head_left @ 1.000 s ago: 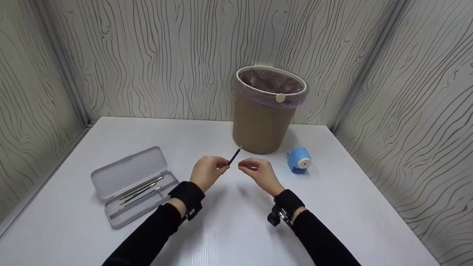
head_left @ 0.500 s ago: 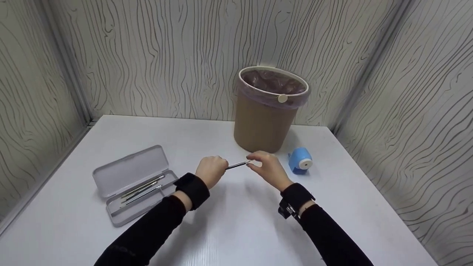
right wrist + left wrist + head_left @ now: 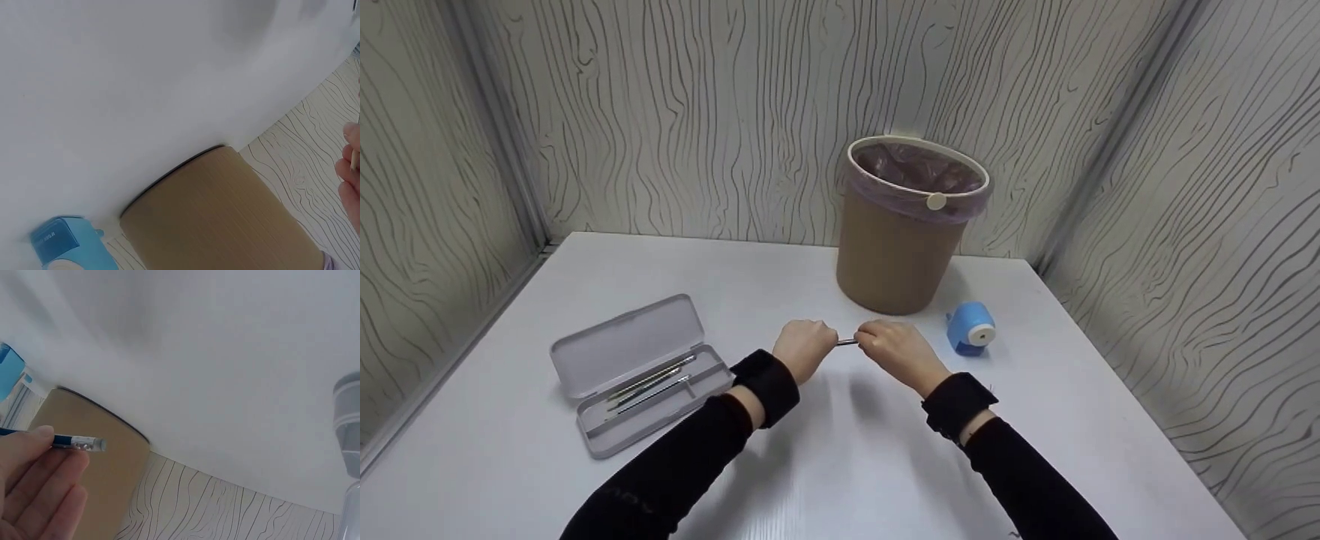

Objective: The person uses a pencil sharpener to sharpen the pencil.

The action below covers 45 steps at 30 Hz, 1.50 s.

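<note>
Two hands meet: our left hand (image 3: 804, 349) and right hand (image 3: 894, 346) each pinch one end of the pencil (image 3: 847, 342), its long axis running level between the grips.

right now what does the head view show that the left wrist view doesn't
Only the head view shows the open grey pencil case with its pencils, the right hand, the bin's lined rim, and both hands gripping the pencil between them. Only the left wrist view shows the pencil's silver end cap sticking out past the left hand. Both show the tan waste bin, the blue pencil sharpener, the white table and the wood-grain wall.
</note>
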### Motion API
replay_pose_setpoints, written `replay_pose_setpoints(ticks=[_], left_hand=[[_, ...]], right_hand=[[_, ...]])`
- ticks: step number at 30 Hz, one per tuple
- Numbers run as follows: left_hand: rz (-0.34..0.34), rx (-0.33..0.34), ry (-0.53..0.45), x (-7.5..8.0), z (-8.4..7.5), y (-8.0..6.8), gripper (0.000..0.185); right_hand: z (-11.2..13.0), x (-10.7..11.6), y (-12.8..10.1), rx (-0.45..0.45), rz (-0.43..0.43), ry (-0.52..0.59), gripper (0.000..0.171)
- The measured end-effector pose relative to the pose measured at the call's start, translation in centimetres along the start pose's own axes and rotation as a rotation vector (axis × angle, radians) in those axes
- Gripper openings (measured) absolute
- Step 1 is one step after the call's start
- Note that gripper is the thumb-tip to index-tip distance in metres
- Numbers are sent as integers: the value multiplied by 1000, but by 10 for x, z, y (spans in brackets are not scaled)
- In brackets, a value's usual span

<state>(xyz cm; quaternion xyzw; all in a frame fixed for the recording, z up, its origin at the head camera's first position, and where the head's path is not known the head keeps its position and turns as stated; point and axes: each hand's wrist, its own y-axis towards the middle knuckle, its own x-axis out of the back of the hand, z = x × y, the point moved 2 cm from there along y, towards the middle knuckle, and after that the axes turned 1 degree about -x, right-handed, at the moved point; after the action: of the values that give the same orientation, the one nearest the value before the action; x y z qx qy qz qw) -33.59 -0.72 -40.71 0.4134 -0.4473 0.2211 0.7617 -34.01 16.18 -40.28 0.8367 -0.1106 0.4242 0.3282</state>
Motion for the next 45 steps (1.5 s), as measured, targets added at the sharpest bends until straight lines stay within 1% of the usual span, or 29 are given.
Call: replay_pose_setpoints(ticks=[3,5,7,10,13,15,19,21,23,27,31,35,38,42,45], left_hand=[[-3,2,-2,-1,0,0,12],[-20,12,-8,-1,0,0,11],[-49,27,-34,-1,1,-1,11],[-95,55,-130,-1,4,-3,9],[-113,78,-252,-2,7,-6,6],[-101,100,-326,-3,10,-8,6],[-76,147,-416,-7,15,-11,13],[-67,172,-467,-8,17,-13,15],[-67,184,-513,-9,18,-16,15],[-77,185,-561,-12,20,-20,12],[-86,165,-567,-13,21,-21,8],[-78,148,-566,-13,21,-21,7],[-63,147,-563,-13,21,-20,8],[-59,146,-576,-14,23,-23,8],[-63,145,-581,-14,25,-26,8]], right_hand=[[1,-1,-1,9,-26,-18,10],[0,-2,-2,-13,-44,1,11],[-1,-3,-4,-50,-62,35,10],[-2,-5,-7,-127,-79,110,8],[-4,-7,-11,-212,-83,204,7],[-4,-8,-13,-272,-82,286,7],[-6,-11,-19,-379,-78,455,11],[-6,-13,-21,-416,-73,518,12],[-6,-15,-23,-442,-58,554,13],[-6,-19,-26,-475,-26,581,15],[-6,-21,-28,-479,-11,566,16],[-7,-21,-30,-469,0,543,17],[-9,-20,-32,-469,16,522,19],[-18,-17,-37,-471,41,505,22],[-32,-14,-44,-480,71,491,24]])
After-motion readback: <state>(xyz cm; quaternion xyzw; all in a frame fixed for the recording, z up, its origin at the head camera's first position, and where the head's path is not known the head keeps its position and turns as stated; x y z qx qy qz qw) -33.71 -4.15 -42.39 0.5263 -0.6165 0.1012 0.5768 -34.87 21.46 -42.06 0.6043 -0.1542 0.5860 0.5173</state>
